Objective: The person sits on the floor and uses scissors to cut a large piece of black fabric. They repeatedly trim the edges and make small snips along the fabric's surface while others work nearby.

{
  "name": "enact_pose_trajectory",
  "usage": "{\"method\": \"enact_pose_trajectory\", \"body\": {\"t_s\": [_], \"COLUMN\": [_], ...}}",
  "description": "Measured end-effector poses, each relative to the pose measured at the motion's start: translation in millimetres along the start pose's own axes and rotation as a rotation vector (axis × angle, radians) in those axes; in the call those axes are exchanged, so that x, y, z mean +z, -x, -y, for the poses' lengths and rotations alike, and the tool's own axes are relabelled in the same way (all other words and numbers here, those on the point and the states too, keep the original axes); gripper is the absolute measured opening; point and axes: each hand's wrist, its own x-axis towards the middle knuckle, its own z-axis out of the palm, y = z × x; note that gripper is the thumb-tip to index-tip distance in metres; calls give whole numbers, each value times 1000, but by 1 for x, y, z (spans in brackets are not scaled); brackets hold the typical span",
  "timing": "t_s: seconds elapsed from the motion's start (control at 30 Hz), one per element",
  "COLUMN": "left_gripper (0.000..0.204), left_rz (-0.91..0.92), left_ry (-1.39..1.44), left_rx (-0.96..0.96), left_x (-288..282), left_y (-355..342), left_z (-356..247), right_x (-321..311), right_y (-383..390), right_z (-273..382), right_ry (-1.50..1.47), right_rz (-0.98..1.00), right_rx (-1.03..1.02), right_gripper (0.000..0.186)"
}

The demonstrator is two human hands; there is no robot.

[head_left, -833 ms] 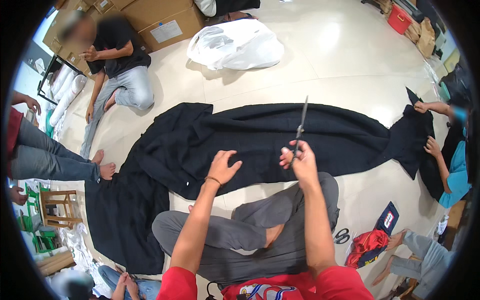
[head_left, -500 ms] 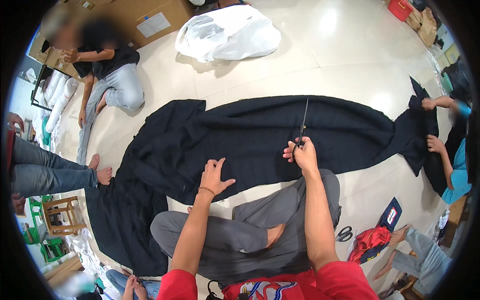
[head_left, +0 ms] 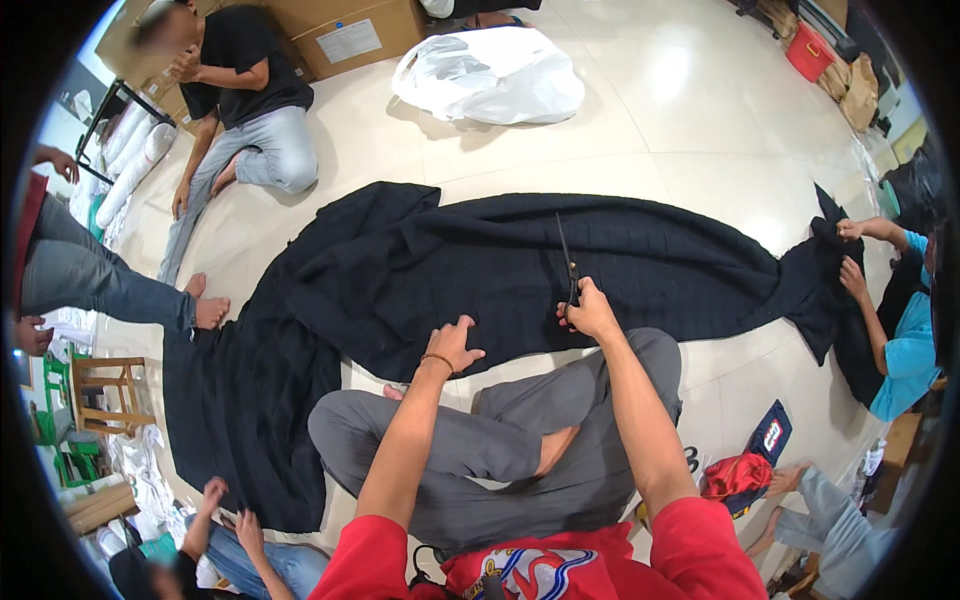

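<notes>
A long piece of black fabric (head_left: 480, 265) lies in loose folds across the floor in front of my crossed legs. My right hand (head_left: 594, 314) grips a pair of large scissors (head_left: 572, 266) by the dark handles. The long blades point away from me over the middle of the fabric and look closed or nearly so. On the fabric's near edge rests my left hand (head_left: 453, 346), fingers spread, holding nothing. The right end of the fabric is bunched up in the hands of a person in a light blue shirt (head_left: 908, 345).
Another person's bare feet (head_left: 207, 302) stand at the fabric's left side. At the lower left, a person's hands (head_left: 240, 525) are by its edge. A white plastic bag (head_left: 490, 78) lies beyond; red and navy cloth (head_left: 740, 476) lies near my right knee. A wooden stool (head_left: 108, 393) stands far left.
My right hand and the scissors have shifted left over the fabric. My left hand stays spread on the near edge. At the lower left, a person's hands have come up to the fabric.
</notes>
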Motion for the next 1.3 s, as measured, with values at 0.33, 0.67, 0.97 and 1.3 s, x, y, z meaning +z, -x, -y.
{"method": "enact_pose_trajectory", "body": {"t_s": [0.33, 0.67, 0.97, 1.3], "left_gripper": [35, 12, 7, 8], "left_rz": [23, 149, 147, 95], "left_ry": [909, 1499, 1570, 1621], "left_rx": [532, 273, 248, 217], "left_x": [-110, -103, -87, -86], "left_y": [57, 33, 8, 10], "left_z": [-45, -41, -41, -43], "right_x": [-3, -7, -10, 0], "right_y": [56, 48, 27, 26], "right_z": [70, 84, 74, 72], "right_ry": [-128, -669, -815, -807], "right_rz": [293, 386, 412, 338], "right_rx": [-756, -541, -530, -535], "right_gripper": [64, 55, 51, 56]}}
